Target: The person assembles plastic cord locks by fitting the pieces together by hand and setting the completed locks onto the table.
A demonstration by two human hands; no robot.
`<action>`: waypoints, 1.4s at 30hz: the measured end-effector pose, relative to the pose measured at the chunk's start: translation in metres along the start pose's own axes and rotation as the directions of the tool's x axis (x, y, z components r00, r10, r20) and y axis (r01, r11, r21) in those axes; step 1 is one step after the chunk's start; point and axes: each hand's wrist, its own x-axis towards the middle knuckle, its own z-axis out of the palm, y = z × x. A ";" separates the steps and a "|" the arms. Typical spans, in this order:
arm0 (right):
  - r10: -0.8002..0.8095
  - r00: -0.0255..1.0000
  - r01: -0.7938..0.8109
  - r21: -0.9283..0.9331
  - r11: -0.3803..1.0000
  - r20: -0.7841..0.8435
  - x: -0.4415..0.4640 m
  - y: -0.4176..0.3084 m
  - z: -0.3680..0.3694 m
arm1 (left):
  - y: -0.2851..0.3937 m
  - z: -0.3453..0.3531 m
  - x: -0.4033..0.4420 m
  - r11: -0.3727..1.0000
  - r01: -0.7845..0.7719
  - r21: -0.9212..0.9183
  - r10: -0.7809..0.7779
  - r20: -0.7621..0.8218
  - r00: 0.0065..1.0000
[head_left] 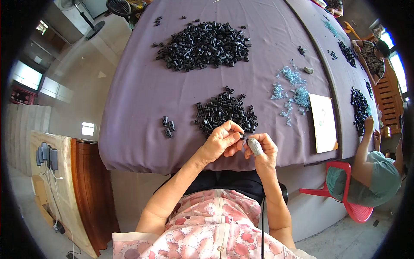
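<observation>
My left hand is closed on a small black part, just in front of the near pile of black parts. Close beside it on the right, my right hand has its fingers pinched together, with a grey cover over one finger; what it holds is too small to make out. Several separate black pieces lie left of the near pile. Farther back is a larger heap of black parts. Bluish springs are scattered to the right.
A white board lies on the purple cloth, right of the springs. A person in green sits on a red chair at right; another person is farther back. Their black parts lie nearby.
</observation>
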 end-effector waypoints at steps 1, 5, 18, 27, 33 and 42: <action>-0.001 1.000 0.001 0.008 1.000 -0.008 0.000 0.000 0.002 | 0.000 0.001 0.000 1.000 -0.003 0.002 0.003 0.001 1.000; -0.028 0.999 0.028 0.009 1.000 -0.022 0.001 0.002 0.004 | 0.001 0.003 -0.001 0.999 -0.004 0.037 0.005 -0.020 1.000; 0.109 0.994 -0.099 0.241 0.966 -0.030 0.000 0.004 0.006 | 0.008 0.011 -0.004 0.991 0.001 0.135 0.003 -0.031 1.000; 0.131 0.991 -0.118 0.253 0.960 -0.035 0.003 0.005 0.007 | 0.006 0.008 -0.004 0.997 0.013 0.074 -0.013 -0.012 1.000; 0.004 1.000 -0.003 0.042 0.999 -0.023 0.004 0.005 0.006 | 0.004 0.006 -0.002 0.998 0.007 0.066 -0.007 0.002 1.000; -0.163 0.984 0.137 -0.272 0.952 -0.078 0.003 0.006 0.012 | 0.005 0.003 -0.003 0.998 0.031 0.047 -0.032 0.005 0.999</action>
